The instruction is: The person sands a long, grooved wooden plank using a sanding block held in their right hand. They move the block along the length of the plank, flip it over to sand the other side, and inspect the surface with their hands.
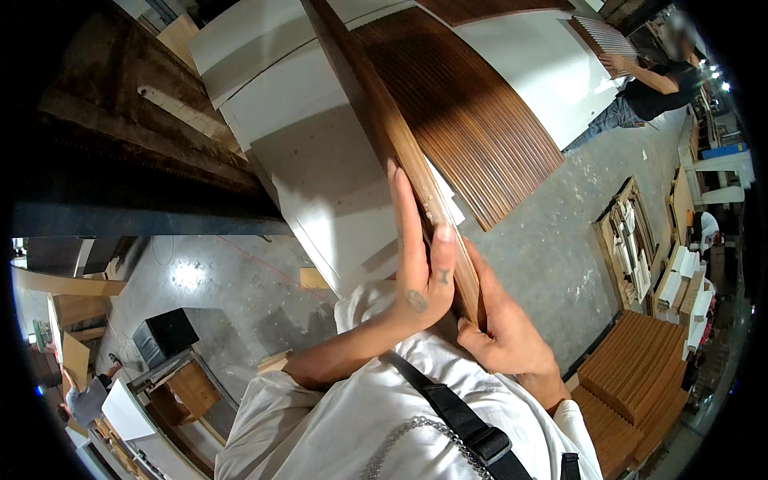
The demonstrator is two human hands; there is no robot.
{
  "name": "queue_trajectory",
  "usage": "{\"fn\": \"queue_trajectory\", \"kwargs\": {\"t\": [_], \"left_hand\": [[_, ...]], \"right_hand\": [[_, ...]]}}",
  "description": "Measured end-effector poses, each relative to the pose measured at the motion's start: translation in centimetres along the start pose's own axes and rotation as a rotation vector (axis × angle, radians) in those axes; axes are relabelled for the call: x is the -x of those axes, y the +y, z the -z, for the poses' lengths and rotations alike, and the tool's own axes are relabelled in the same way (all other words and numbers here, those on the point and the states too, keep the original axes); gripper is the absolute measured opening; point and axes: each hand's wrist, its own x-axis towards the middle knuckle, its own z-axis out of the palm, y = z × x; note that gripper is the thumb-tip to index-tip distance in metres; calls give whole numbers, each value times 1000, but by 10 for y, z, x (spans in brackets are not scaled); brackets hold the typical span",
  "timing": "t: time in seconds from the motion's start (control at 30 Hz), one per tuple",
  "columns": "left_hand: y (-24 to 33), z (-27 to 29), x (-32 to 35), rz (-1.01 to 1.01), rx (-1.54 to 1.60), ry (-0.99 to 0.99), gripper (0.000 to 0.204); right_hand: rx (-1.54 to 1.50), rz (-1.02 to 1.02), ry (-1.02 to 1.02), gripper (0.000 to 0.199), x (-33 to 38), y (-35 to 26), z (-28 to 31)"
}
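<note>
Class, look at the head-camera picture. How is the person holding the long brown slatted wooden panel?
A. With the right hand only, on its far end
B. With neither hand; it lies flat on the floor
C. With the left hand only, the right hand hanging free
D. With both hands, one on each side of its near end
D: the left hand lies flat against one side of the slatted panel and the right hand grips the other side.

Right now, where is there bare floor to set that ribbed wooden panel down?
Both hands, left hand and right hand, grip the ribbed wooden panel. Bare concrete floor lies open between the panel's lower edge and the open crate. Another bare patch sits left, past the black box. It is crowded lower right, by the stacked slatted panels.
</note>
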Motion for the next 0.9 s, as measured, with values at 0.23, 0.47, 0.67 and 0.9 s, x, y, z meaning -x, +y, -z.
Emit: {"fn": "queue_trajectory", "kwargs": {"t": [0.23,0.47,0.67,0.9], "left_hand": [[-2,6,-11,156,104,91,83],[1,24,7,30,105,-191,90],[3,13,-3,155,84,108,76],[-1,32,1,96,158,-94,84]], "right_hand": [[-21,-4,10,91,1,-6,-1],[-39,-33,10,91,2,-5,-6],[101,36,17,92,1,-4,-13],[48,45,23,91,2,-3,-15]]}}
